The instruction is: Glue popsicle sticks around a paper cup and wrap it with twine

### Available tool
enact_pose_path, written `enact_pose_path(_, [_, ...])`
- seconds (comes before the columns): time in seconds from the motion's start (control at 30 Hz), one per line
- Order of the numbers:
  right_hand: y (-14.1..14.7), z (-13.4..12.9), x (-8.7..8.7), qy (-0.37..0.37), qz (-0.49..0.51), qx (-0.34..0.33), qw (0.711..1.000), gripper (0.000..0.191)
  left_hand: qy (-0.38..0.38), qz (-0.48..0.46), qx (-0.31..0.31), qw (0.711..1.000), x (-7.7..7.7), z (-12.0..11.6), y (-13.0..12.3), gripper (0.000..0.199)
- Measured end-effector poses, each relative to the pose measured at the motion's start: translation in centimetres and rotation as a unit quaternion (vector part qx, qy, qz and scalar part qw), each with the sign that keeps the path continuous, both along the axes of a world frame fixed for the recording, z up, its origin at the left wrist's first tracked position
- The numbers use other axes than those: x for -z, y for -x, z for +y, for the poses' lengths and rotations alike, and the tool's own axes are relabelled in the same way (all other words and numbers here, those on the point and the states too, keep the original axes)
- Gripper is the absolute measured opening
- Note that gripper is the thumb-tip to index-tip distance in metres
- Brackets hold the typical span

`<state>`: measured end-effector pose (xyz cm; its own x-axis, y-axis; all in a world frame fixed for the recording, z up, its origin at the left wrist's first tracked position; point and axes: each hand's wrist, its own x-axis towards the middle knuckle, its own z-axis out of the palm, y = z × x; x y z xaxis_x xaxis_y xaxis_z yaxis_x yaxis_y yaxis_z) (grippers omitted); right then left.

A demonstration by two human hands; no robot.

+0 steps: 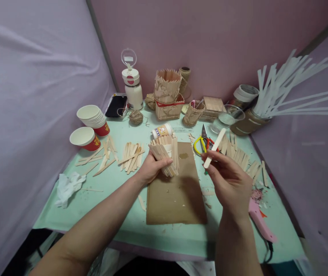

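Observation:
My left hand (pixel 155 166) is closed around a paper cup faced with wooden craft sticks (pixel 165 153), tilted over a brown cardboard sheet (pixel 175 203). Some of the cup's pale wall shows between the sticks. Between the thumb and fingers of my right hand (pixel 230 180) is a single craft stick (pixel 216 146), raised and slanting up to the right. Behind the stick-covered cup lies a printed paper cup (pixel 162 131) on its side. Yellow-handled pliers (pixel 200 145) and a red-handled tool (pixel 210 143) rest beyond my right hand, partly hidden by it.
Loose craft sticks (pixel 131 157) lie left of the cardboard, and more sticks (pixel 234 149) at the right. A pink glue gun (pixel 261 220) sits at the right edge. Stacked red cups (pixel 91 117), a white bottle (pixel 134 94), and a jar of white strips (pixel 250 120) stand farther back.

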<state>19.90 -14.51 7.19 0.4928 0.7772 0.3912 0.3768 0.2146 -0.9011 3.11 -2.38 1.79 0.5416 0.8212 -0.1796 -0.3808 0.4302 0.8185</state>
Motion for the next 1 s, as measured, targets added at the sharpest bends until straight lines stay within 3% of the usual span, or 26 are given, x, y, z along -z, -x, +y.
enact_pose_path(0.1, [0.5,0.9,0.6,-0.039,-0.079,0.073,0.993,0.010,-0.009,0.001,0.006,1.000,0.1,0.0,0.0,0.073])
enact_pose_path(0.2, [1.1,1.8,1.2,-0.057,-0.107,0.065,0.991,0.009,-0.018,0.011,0.003,1.000,0.2,0.0,-0.1,0.074])
enact_pose_path(0.3, [1.9,2.4,2.3,-0.033,0.007,0.012,0.999,0.017,-0.037,0.022,0.011,0.999,0.5,-0.1,0.0,0.074])
enact_pose_path(0.4, [2.4,2.4,3.3,0.050,0.120,-0.021,0.991,0.017,-0.060,0.035,0.030,0.997,0.8,-0.1,0.1,0.072])
enact_pose_path(0.57, [2.3,2.0,4.0,0.131,0.137,-0.106,0.976,0.029,-0.072,0.065,0.030,0.995,1.1,-0.2,0.2,0.068])
enact_pose_path(0.67, [2.3,1.9,4.0,0.124,0.116,-0.103,0.980,0.031,-0.081,0.070,0.029,0.994,1.1,-0.2,0.2,0.064])
enact_pose_path(0.87, [3.2,2.1,3.5,0.110,0.246,-0.062,0.961,0.021,-0.120,0.089,0.047,0.988,0.4,-0.2,0.3,0.054])
enact_pose_path(1.0, [3.6,2.0,3.2,0.120,0.251,-0.060,0.959,0.020,-0.123,0.099,0.071,0.985,0.0,-0.3,0.3,0.048])
